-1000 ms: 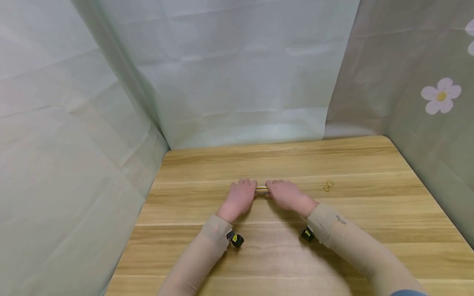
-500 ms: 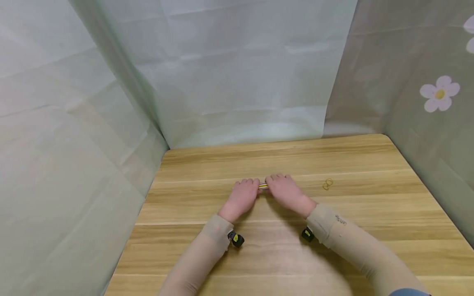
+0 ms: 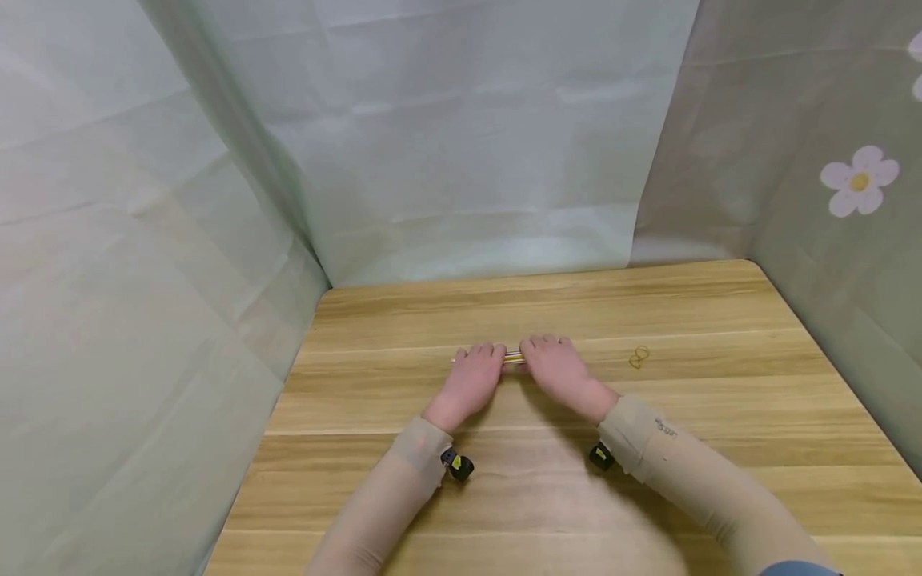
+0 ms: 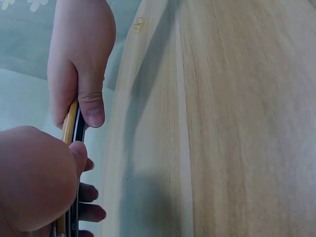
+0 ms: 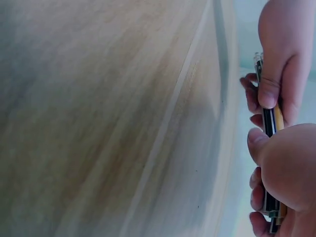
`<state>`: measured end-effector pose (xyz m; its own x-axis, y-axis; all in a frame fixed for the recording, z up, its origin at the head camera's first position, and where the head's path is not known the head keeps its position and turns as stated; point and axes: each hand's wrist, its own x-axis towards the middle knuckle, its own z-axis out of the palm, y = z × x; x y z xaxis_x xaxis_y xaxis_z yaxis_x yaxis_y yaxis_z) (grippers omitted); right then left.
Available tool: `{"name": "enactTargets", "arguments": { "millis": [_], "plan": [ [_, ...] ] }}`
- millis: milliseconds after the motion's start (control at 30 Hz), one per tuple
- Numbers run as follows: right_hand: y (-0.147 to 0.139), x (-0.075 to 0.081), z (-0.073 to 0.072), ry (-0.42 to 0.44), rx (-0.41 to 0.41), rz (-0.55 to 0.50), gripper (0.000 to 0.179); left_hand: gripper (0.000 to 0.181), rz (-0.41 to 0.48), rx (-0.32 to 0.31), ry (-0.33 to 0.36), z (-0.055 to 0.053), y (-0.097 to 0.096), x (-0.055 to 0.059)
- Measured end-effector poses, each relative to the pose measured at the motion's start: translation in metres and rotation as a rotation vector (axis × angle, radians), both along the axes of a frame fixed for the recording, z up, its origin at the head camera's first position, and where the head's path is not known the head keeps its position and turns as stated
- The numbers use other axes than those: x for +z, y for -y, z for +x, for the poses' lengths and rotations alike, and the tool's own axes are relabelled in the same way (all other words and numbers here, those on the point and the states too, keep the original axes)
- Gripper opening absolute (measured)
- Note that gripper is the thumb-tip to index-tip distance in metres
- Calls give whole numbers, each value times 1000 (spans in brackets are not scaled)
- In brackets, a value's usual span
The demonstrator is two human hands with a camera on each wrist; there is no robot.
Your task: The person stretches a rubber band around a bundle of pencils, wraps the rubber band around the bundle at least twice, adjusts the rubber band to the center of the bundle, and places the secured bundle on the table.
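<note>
A bundle of slim yellow and black pencils [image 3: 515, 358] lies crosswise between the two hands, raised off the wooden table. My left hand [image 3: 474, 382] grips its left part, and my right hand [image 3: 565, 378] grips its right part. In the left wrist view, thumbs press along the black pencil [image 4: 78, 126], with a yellow one beside it. Fingers curl round the far side of the bundle [image 5: 269, 121] in the right wrist view, where pencil ends stick out past both hands. Most of the bundle's length is hidden by the hands; how many pencils it has I cannot tell.
Two thin yellow rubber bands [image 3: 639, 357] lie on the wood-grain table [image 3: 533, 496], right of the hands. Pale cloth walls [image 3: 468, 160] stand behind and at both sides. Each wrist wears a small black camera [image 3: 459, 466].
Both hands have shifted slightly away from the body with the bundle. The left hand has come a little closer to the right. The rubber bands stay where they lie.
</note>
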<state>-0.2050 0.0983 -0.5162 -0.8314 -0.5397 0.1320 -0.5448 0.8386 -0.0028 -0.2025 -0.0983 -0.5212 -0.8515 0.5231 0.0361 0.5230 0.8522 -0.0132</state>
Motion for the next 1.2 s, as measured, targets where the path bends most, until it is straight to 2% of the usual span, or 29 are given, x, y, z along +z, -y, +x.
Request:
{"name": "enactTargets", "arguments": {
  "millis": [200, 467, 567, 700, 800, 867, 1100, 1200],
  "plan": [
    [-1, 1, -1, -6, -12, -2, 30, 18, -26, -36, -51, -1, 0, 1],
    [-6, 5, -7, 74, -43, -124, 36, 19, -21, -24, -65, 0, 0, 4],
    [-18, 12, -10, 158, -61, -183, 57, 19, 1, -12, -54, 0, 3, 6],
    [-43, 27, -7, 353, -126, -230, 96, 19, 22, 8, -28, -2, 11, 9],
    [-58, 30, -4, 427, -150, -228, 105, 21, 23, 17, -18, -2, 16, 11],
    [-62, 29, -2, 436, -139, -222, 105, 21, 22, 15, -23, -3, 19, 10],
    [-58, 20, 3, 371, -54, -203, 97, 19, -6, -13, -42, -2, 21, 11],
    [-53, 16, 4, 360, -52, -199, 95, 18, -24, -27, -46, -1, 20, 12]
  ]
}}
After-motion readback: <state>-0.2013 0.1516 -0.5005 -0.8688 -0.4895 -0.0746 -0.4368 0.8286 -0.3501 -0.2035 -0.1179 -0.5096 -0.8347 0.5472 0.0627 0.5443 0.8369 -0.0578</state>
